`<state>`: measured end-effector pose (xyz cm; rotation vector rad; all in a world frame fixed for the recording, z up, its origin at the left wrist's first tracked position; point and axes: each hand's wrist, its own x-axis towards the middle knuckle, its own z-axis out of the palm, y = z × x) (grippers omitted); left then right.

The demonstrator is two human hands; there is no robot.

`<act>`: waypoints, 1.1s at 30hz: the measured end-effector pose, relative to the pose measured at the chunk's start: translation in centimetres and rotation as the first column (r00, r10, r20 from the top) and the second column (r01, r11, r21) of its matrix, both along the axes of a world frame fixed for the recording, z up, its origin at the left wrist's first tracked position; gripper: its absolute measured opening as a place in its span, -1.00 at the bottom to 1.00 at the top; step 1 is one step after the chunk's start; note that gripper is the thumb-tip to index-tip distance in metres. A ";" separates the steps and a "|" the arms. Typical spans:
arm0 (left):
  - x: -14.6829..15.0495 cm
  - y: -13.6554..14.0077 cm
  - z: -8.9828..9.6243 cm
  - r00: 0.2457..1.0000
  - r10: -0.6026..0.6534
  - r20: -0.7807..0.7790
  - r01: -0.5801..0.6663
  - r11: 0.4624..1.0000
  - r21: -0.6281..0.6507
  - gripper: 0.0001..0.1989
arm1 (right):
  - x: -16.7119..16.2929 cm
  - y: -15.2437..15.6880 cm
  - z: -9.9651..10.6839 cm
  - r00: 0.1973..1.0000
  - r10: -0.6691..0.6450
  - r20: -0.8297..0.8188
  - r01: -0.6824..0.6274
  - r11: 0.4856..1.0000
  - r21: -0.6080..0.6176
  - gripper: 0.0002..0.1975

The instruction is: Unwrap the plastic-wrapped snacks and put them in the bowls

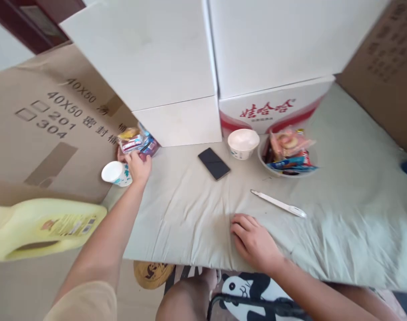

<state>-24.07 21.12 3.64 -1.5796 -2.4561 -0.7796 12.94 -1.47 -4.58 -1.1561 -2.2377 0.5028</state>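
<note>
At the back left, my left hand [138, 166] reaches to a pile of wrapped snack packets [136, 141] against the cardboard box. Its fingers curl onto a dark red packet at the pile's front; the fingertips are partly hidden. Beside that wrist a white paper cup [114, 173] with a blue-green print lies tilted. My right hand [255, 243] rests palm down near the table's front edge, fingers loosely bent on the cloth, holding nothing. Beyond it lie a white slim-handled tool [278, 204], perhaps a knife or peeler, and a black phone [214, 163].
A white paper bowl [243, 143] stands beside a bowl [268, 168] full of snack packets. White boxes [176, 120] wall the back; a large cardboard box [69, 133] stands left. A pale yellow jug [49, 227] is at the lower left. Greenish cloth [190, 214] covers the table.
</note>
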 end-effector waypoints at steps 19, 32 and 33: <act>36.7 -4.1 -3.9 0.528 -0.717 0.455 0.808 0.589 -0.009 -0.77 | 16.6 8.4 1.1 0.525 -0.700 -0.484 0.594 0.709 -0.381 -0.40; 31.4 0.3 -0.4 0.712 -0.702 0.014 0.696 0.704 -0.142 -0.46 | 18.6 7.9 2.4 0.001 -0.864 -0.504 0.423 0.456 -0.783 -0.60; 31.0 1.2 -0.7 0.691 -0.723 0.009 0.704 0.670 -0.237 -0.41 | 18.4 8.2 2.5 -0.027 -0.866 -0.500 0.370 0.456 -0.810 -0.67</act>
